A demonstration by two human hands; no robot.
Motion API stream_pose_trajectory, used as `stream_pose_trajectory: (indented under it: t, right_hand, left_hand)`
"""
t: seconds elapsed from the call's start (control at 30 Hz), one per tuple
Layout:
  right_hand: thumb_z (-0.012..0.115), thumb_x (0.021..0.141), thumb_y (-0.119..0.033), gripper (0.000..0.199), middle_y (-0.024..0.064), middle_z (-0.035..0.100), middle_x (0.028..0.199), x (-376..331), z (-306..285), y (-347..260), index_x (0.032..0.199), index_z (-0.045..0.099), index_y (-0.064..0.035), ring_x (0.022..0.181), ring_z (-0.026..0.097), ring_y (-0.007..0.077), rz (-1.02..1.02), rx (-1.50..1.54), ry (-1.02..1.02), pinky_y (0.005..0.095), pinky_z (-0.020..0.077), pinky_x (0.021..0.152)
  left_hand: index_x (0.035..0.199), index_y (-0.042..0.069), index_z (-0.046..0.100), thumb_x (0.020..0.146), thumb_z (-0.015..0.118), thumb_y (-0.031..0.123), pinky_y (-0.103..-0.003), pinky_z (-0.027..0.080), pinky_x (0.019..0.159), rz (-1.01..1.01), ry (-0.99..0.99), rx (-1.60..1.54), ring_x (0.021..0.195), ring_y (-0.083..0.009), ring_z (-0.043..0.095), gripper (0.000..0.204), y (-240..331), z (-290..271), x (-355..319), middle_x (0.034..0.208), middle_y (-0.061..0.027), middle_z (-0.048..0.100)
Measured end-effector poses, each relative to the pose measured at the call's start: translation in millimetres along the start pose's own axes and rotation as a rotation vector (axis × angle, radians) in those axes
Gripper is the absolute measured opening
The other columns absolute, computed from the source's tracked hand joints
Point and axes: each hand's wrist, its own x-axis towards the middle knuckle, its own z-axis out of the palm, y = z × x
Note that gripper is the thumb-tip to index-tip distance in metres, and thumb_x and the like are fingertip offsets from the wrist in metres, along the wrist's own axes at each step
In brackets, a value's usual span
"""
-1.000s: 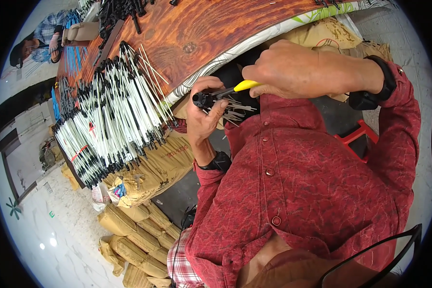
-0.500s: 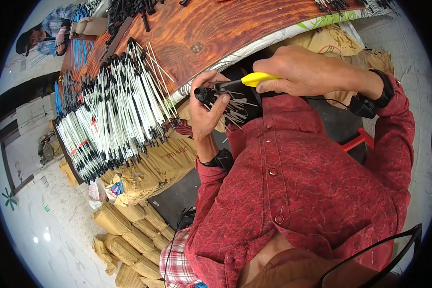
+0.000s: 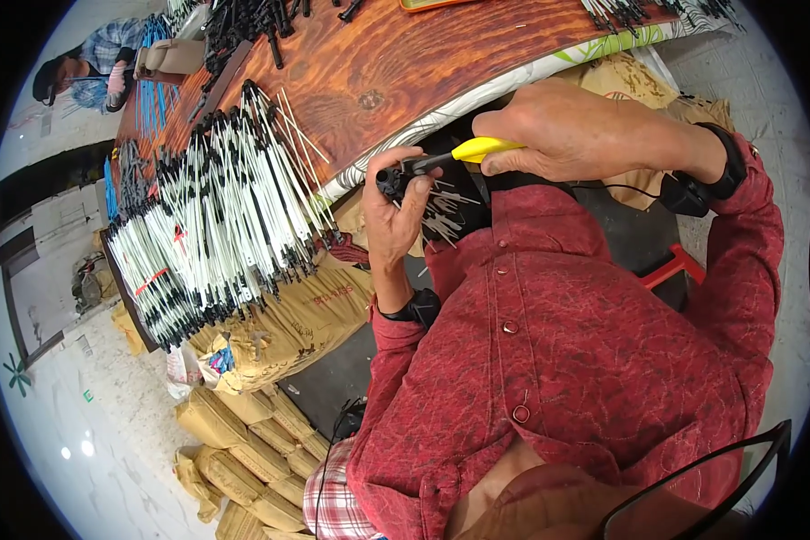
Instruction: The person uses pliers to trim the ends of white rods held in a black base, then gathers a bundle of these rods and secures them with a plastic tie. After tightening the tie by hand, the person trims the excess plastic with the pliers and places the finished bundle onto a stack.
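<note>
Left hand [image 3: 396, 216], fingers curled and pressed around a small black cylindrical connector piece [image 3: 391, 183], held in front of the chest just below the edge of the table. A cluster of thin grey metal pins [image 3: 443, 211] juts out to the right of this hand, over the dark lap; whether the hand grips them cannot be told.

Right hand [image 3: 567, 135], closed tight around the yellow-handled hand tool [image 3: 477, 150]. The dark metal nose of the tool reaches leftward and meets the black connector piece at the left hand's fingertips. Both wrists carry black bands, at the cuffs of a red patterned shirt [image 3: 585, 360].

Beyond the hands, the reddish-brown wood-grain tabletop [image 3: 405, 63], edged with a pale leaf-patterned cloth. On its left part lies a large heap of white cable lengths with black end caps [image 3: 216, 225], fanned out and overhanging the table's edge. Farther back lie a pile of loose black parts [image 3: 243, 27] and a bundle of blue cables [image 3: 153, 81].

Containers: tan paper sacks [image 3: 279, 324], closed, contents not visible, stacked beneath the table's left end and in a row along the pale floor [image 3: 108, 450] toward the lower edge. An orange tray rim [image 3: 432, 4] shows at the top edge, its contents out of view.

Upper left: another person [image 3: 90, 72], seated at the far end of the table.
</note>
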Motion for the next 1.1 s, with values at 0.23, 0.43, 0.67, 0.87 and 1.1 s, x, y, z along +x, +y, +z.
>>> stream_pose_trajectory:
  t: [0.23,0.43,0.67,0.87,1.1]
  right_hand:
    - [0.066,0.088,-0.028,0.03,0.0214,0.063,0.074,5.5,-7.7,3.6,0.09,0.063,0.0014,0.072,0.063,0.0409,0.071,-0.061,-0.077,0.0482,0.0483,0.065]
    - [0.069,0.087,-0.029,0.028,0.0201,0.06,0.068,8.0,1.5,4.8,0.089,0.06,-0.0025,0.066,0.061,0.0416,-0.042,-0.116,0.123,0.0487,0.0448,0.057]
    - [0.066,0.089,-0.032,0.029,0.021,0.061,0.069,7.5,27.7,7.4,0.089,0.059,-0.0028,0.068,0.061,0.0435,0.027,0.063,0.024,0.0508,0.045,0.059]
    - [0.065,0.09,-0.031,0.029,0.019,0.061,0.069,16.8,33.1,14.9,0.09,0.06,-0.0026,0.068,0.061,0.0406,0.106,0.218,-0.012,0.0495,0.0461,0.061]
    - [0.068,0.088,-0.031,0.029,0.0148,0.064,0.082,18.3,19.7,54.1,0.096,0.059,-0.004,0.073,0.062,0.0367,0.072,-0.12,0.257,0.0466,0.047,0.063]
  left_hand:
    - [0.115,0.003,0.054,0.095,0.066,0.016,-0.025,0.049,0.075,-0.009,0.018,0.064,0.085,-0.0123,0.064,0.027,-3.4,4.8,9.2,0.097,-0.0077,0.064]
    - [0.114,0.003,0.055,0.091,0.067,0.01,-0.029,0.049,0.081,-0.016,0.082,0.182,0.092,-0.0155,0.061,0.027,5.1,-0.6,7.4,0.102,-0.0082,0.062]
    - [0.121,0.003,0.049,0.094,0.064,0.016,-0.031,0.047,0.087,-0.003,0.014,0.216,0.097,-0.0168,0.059,0.034,-4.0,-8.7,1.6,0.107,-0.0091,0.062]
    - [0.132,0.002,0.043,0.092,0.067,0.016,-0.03,0.047,0.087,-0.074,0.079,-0.001,0.097,-0.0162,0.059,0.048,2.1,-2.1,8.7,0.106,-0.0094,0.064]
    - [0.131,0.0,0.044,0.091,0.065,0.01,-0.031,0.047,0.086,-0.044,0.141,0.047,0.092,-0.0154,0.06,0.046,1.3,-16.4,11.5,0.096,-0.0066,0.065]
